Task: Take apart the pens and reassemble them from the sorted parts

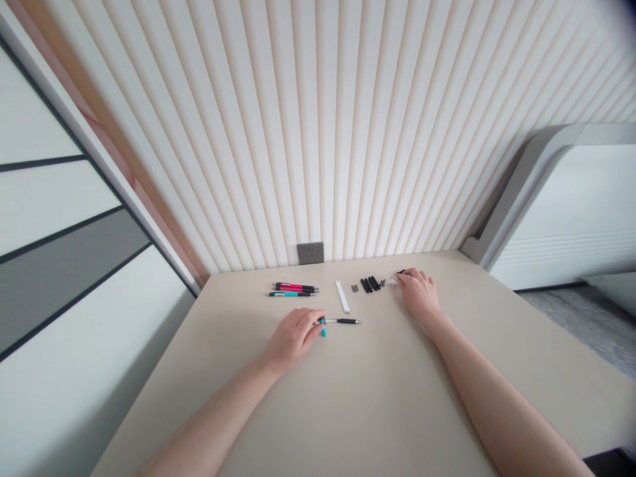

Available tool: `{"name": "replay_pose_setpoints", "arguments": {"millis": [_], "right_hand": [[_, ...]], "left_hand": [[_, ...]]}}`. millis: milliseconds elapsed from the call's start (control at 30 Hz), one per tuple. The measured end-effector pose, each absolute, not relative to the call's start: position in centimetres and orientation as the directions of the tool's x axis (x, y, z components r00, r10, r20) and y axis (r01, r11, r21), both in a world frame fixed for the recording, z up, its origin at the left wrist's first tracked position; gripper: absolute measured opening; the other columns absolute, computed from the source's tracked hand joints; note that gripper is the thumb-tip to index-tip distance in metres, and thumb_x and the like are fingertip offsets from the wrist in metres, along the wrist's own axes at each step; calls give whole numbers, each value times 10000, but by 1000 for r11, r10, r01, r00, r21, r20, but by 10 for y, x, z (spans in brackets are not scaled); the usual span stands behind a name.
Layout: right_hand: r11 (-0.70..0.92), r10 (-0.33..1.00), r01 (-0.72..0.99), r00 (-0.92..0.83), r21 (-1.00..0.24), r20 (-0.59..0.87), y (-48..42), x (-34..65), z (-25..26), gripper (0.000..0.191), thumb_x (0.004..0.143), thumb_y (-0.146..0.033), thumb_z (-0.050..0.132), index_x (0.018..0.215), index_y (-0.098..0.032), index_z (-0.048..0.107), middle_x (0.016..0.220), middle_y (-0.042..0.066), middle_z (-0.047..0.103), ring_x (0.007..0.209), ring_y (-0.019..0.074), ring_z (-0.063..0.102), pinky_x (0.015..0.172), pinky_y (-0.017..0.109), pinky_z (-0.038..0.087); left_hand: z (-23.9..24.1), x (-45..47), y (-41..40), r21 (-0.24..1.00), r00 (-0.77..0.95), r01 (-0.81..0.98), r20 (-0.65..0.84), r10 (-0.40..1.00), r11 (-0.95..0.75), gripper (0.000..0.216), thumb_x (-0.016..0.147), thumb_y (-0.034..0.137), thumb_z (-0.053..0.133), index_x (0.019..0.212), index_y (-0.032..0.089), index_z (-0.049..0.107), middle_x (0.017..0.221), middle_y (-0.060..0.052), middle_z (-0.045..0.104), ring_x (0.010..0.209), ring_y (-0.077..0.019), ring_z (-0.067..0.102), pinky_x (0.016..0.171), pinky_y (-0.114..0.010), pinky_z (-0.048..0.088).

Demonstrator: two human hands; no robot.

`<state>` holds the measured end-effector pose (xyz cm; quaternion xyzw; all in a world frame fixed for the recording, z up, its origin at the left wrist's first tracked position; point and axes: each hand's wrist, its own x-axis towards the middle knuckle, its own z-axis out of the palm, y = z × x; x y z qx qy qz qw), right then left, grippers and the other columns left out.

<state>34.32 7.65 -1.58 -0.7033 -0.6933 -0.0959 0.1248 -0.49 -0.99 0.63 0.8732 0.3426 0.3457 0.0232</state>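
Observation:
My left hand (297, 336) is closed in a pinch around a teal pen barrel (324, 332), which is mostly covered by the fingers. Just right of those fingertips lies a pen front (348, 321) with a black grip and a thin pale refill pointing toward the hand. Over at the right, my right hand (418, 293) reaches down to the tabletop with its fingers drawn together. A small black piece (400, 271) shows at its fingertips, and small clear parts (392, 281) lie beside them. What the right fingers grip, if anything, is hidden.
Red pens (295, 287) and a teal pen (292, 294) lie at the back left. White refills (342, 297), a small grey heap (354, 288), several black grips (370, 284) and tiny metal bits (382, 283) form a row. Behind the table (348, 397) rises a ribbed wall with a socket (311, 253).

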Motion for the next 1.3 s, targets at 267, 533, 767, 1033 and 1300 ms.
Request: {"name": "replay_pose_setpoints", "arguments": {"millis": [267, 533, 767, 1033, 1300], "right_hand": [[-14, 945, 1000, 20, -22, 327, 79, 345, -22, 306, 931, -227, 455, 1093, -309, 700, 1220, 70, 570, 1068, 254, 466, 829, 371, 309], [-27, 948, 999, 40, -47, 316, 78, 344, -21, 295, 936, -226, 447, 1070, -280, 704, 1231, 72, 576, 1093, 249, 466, 849, 375, 300], [-8, 952, 997, 31, -77, 304, 75, 342, -17, 273, 926, -227, 465, 1023, -285, 713, 1201, 53, 602, 1086, 245, 473, 839, 370, 300], [46, 923, 988, 15, -146, 385, 70, 336, -7, 291, 928, -201, 429, 1060, -227, 687, 1121, 78, 653, 1045, 250, 508, 850, 379, 300], [568, 750, 780, -362, -261, 553, 25, 264, 16, 293, 972, -222, 390, 1098, -211, 654, 1049, 82, 678, 990, 217, 552, 882, 364, 348]], "left_hand": [[6, -4, -10, 280, 529, 581, 585, 615, -765, 255, 949, 221, 510, 1203, 217, 493, 952, -53, 656, 850, -175, 630, 790, -339, 515], [6, -5, -10, 280, 530, 579, 584, 615, -766, 260, 944, 213, 518, 1202, 215, 493, 954, -50, 652, 851, -173, 623, 789, -338, 512], [5, -5, -10, 280, 533, 580, 579, 617, -764, 264, 950, 217, 508, 1213, 218, 485, 959, -55, 652, 850, -176, 625, 790, -343, 512], [6, -5, -10, 304, 509, 579, 589, 627, -756, 253, 951, 241, 507, 1202, 218, 489, 933, -52, 652, 844, -174, 633, 793, -341, 519], [-2, -9, -8, 360, 435, 603, 600, 672, -712, 238, 946, 287, 528, 1171, 214, 501, 933, -36, 657, 856, -163, 639, 815, -328, 520]]}}
